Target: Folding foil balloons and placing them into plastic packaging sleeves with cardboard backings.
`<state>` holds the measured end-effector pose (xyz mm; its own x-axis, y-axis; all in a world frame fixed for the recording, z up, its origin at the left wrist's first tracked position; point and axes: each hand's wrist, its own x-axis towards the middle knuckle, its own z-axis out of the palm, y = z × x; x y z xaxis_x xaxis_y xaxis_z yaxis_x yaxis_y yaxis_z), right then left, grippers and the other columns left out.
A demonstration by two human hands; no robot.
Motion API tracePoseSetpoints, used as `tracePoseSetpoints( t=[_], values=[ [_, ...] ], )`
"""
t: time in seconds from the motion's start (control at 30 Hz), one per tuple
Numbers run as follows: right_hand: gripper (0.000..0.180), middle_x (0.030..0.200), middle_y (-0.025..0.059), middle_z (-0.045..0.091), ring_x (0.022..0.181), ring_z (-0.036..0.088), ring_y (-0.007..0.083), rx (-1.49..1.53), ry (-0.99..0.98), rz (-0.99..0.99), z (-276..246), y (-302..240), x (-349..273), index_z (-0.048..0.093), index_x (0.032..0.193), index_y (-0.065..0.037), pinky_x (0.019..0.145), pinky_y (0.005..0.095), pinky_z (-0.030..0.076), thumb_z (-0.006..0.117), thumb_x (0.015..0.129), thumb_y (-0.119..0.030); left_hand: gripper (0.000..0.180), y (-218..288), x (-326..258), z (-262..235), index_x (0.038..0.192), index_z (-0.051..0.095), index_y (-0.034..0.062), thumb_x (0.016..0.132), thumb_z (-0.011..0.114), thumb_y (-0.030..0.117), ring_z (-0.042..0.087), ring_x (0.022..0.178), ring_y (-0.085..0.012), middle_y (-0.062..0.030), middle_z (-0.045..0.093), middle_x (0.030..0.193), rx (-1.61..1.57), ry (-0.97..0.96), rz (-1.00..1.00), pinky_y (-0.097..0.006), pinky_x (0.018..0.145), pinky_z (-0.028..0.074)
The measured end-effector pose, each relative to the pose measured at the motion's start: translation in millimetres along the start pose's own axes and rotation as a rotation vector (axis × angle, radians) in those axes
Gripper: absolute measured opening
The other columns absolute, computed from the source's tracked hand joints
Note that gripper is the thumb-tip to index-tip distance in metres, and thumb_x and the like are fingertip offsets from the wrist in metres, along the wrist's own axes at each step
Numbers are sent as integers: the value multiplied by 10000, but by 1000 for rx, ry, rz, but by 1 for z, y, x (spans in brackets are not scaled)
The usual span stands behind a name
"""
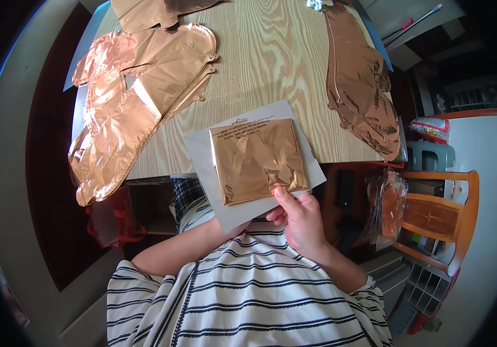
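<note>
Bare right hand angled inward, thumb on top, fingers curled beneath — bare left forearm slanting inward, left hand mostly hidden.

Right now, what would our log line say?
Right hand: holding square copper-coloured foil packet over flat grey card | Left hand: hidden under card | Wood-grain table: matching foil shapes

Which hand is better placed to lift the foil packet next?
Probably the right hand: its thumb rests on the foil packet, while the left hand is mostly hidden behind the card.
</note>
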<state>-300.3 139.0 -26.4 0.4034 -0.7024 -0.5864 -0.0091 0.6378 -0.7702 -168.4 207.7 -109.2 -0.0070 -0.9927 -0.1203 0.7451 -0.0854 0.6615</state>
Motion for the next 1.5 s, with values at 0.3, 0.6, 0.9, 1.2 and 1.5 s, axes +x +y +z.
tracePoseSetpoints(
  t=[0.3,0.6,0.9,1.2,1.5],
  values=[
    [468,693,38,613,600,584,122,-823,-41,-236,-46,-7,5,619,999,29,568,274,487,827,835,-356,543,6,-12,-41,1410,496,52,931,692,214,588,1210,-251,-115,603,1332,-278,44,-185,-410,1022,481],
    [1059,1254,193,551,1128,588,296,-920,-72,-711,-60,-6,32,241,1549,-20,978,399,493,892,730,-193,404,74,-34,-32,1320,563,1,935,674,49,619,1056,-136,-60,655,1184,474,194,-382,-273,935,500],
    [803,1136,101,635,978,638,120,-73,-247,-493,-45,11,40,235,1559,-5,878,255,514,685,896,54,301,64,-55,-32,1209,646,-17,927,705,72,610,1072,-141,-65,679,1156,343,348,-2,-305,941,490],
    [488,995,40,676,836,616,75,156,-203,-312,-66,16,27,504,1373,26,784,236,503,696,930,-43,258,51,-40,-11,1163,685,-24,1016,593,166,663,1018,-163,-99,728,1078,304,285,-66,-317,940,509],
    [156,812,-11,640,711,580,64,60,-47,-258,-88,27,27,612,921,-61,683,221,474,704,960,-181,297,58,-45,-5,1184,570,-22,943,699,93,626,985,-114,-34,670,1071,417,524,31,-290,868,522]
  ],
)
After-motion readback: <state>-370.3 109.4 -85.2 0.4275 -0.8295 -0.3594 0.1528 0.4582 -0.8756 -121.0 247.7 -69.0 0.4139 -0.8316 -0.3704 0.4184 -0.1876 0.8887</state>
